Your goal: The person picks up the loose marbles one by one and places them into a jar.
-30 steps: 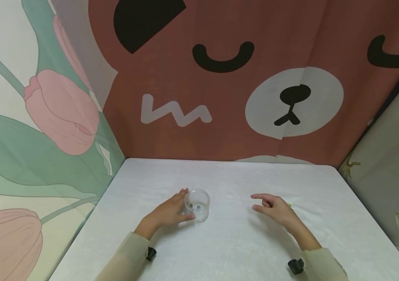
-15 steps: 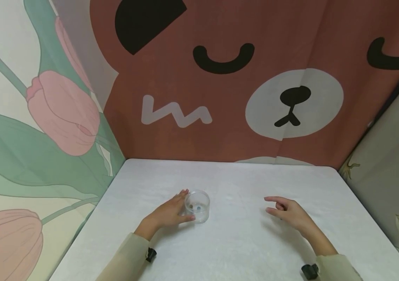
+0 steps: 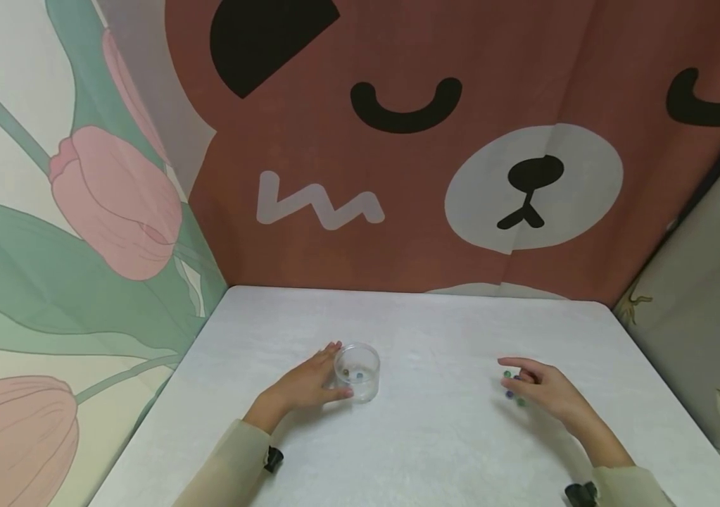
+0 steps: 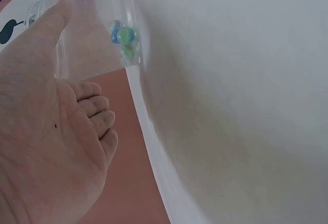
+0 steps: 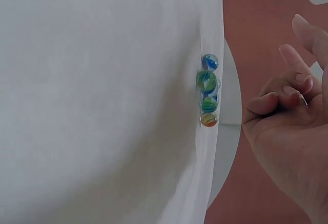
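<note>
A clear plastic jar (image 3: 366, 387) stands upright on the white-covered table, left of the middle. My left hand (image 3: 299, 384) holds it from the left, thumb on the near side and fingertips at the far side. Through its wall, in the left wrist view, I see several blue and green glass marbles (image 4: 125, 36) at the bottom. Over on the right, my right hand (image 3: 552, 391) hovers above a cluster of loose marbles (image 5: 207, 83), coloured blue, green and orange. Its thumb and index finger are spread apart, the other fingers curl inward, and nothing is held. In the head view this hand hides some marbles.
The white tabletop (image 3: 417, 443) stretches between and around the hands. A brown bear-print curtain (image 3: 309, 253) hangs at its back edge. Flower-print cloth (image 3: 112, 204) closes off the left side, and a pale curtain (image 3: 702, 246) the right.
My right hand has moved to the right, and several marbles have come into sight beside its thumb and index finger. The left hand and the jar have stayed in place.
</note>
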`<action>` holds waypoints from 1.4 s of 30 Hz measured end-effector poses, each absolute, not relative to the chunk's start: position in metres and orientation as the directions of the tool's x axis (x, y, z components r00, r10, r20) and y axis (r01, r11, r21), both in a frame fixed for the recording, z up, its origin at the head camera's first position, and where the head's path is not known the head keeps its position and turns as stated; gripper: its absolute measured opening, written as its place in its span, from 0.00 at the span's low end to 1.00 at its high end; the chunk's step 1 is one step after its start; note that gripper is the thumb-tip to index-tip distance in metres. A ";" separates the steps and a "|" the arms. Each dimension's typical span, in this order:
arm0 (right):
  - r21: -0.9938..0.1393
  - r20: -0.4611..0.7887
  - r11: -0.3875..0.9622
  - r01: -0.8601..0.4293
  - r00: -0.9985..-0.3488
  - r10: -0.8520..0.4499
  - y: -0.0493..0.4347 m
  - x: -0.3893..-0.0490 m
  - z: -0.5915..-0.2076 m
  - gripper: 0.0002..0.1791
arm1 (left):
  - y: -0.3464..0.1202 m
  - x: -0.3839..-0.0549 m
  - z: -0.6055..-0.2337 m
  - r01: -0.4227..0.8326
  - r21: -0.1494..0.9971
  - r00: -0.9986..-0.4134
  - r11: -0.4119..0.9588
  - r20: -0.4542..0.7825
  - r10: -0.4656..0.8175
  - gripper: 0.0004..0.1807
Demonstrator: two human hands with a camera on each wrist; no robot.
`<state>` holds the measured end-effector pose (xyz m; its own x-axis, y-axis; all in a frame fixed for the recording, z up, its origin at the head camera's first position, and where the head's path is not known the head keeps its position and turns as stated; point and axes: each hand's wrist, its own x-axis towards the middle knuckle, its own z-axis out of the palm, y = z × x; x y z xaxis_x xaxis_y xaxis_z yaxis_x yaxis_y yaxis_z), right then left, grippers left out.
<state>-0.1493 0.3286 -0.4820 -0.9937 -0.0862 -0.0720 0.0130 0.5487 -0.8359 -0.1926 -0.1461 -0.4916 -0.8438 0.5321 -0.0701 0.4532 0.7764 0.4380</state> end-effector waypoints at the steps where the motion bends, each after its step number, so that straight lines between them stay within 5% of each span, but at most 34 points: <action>1: -0.835 -0.076 0.549 0.015 -0.993 -0.088 0.331 -0.149 -0.482 0.29 | -0.146 -0.193 -0.492 0.452 0.436 -0.844 0.778 -0.073 0.531 0.56; 42: -0.705 -0.189 0.707 0.052 -0.975 -0.117 0.380 -0.161 -0.496 0.33 | -0.145 -0.194 -0.495 0.451 0.435 -0.846 0.779 -0.070 0.529 0.55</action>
